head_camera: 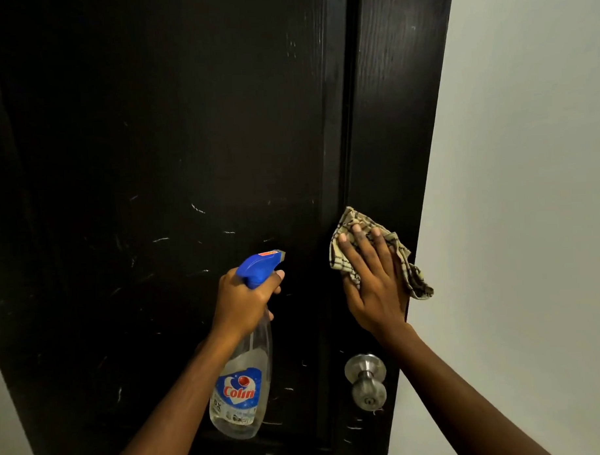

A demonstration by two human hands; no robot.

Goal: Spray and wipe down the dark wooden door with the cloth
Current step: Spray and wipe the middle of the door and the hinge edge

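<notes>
Door (186,129) of dark wood fills the head view, upright, with its long axis vertical. Pale scuff marks cross the panel left of and below both hands.

The right hand (371,276) lies flat on the right-hand stile. Its fingers (352,249) are straight and spread, grasping nothing, and press the checked cloth (348,224) to the wood. The cloth bunches out above the fingertips and past the hand's outer side, toward the door's edge. The forearm reaches up from lower right with the wrist roughly in line.

The left hand (240,301), just left of the right, has its fingers curled round the neck of the spray bottle (241,392), forefinger at the trigger. The nozzle (262,261) points up and right at the panel, and the bottle body hangs below the fingers.

The doorknob (365,378) sits below the right-hand fingers, apart from them. A pale wall (527,151) lies right of the door.

Judgement: wiping is in hand on the stile. The marked panel lies left of the cloth-bearing fingers, nearer the bottle hand, so the next strokes likely run that way or along the vertical.
</notes>
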